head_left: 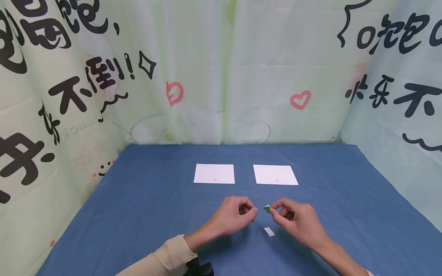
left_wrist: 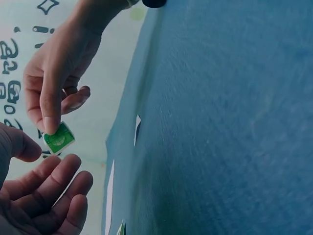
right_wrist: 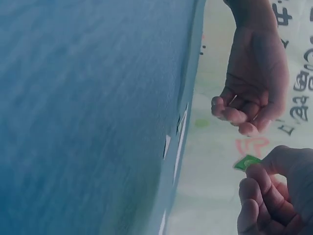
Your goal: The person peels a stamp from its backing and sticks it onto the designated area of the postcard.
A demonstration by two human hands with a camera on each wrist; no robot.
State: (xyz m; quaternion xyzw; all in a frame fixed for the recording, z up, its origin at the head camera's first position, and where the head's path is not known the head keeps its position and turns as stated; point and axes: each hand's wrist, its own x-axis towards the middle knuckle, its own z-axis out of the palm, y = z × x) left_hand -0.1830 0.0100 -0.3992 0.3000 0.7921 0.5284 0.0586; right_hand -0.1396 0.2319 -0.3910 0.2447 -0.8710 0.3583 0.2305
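Note:
Between thumb and index finger, my right hand (head_left: 299,222) pinches a small green square (head_left: 266,209) with a white border, held above the blue cloth. A pale round mark shows on its green face in the left wrist view. Just left of it is my left hand (head_left: 232,215), which holds nothing. Its thumb stands apart from the loosely bent fingers (left_wrist: 54,188), close to the square's lower corner in the left wrist view. A small white piece of paper (head_left: 269,232) lies on the cloth below the hands.
Two white sheets (head_left: 214,174) lie side by side farther back on the blue cloth (head_left: 145,199). A small piece with green on it (left_wrist: 122,228) shows at the left wrist view's bottom edge. Printed curtains (head_left: 262,76) enclose the table's back and sides.

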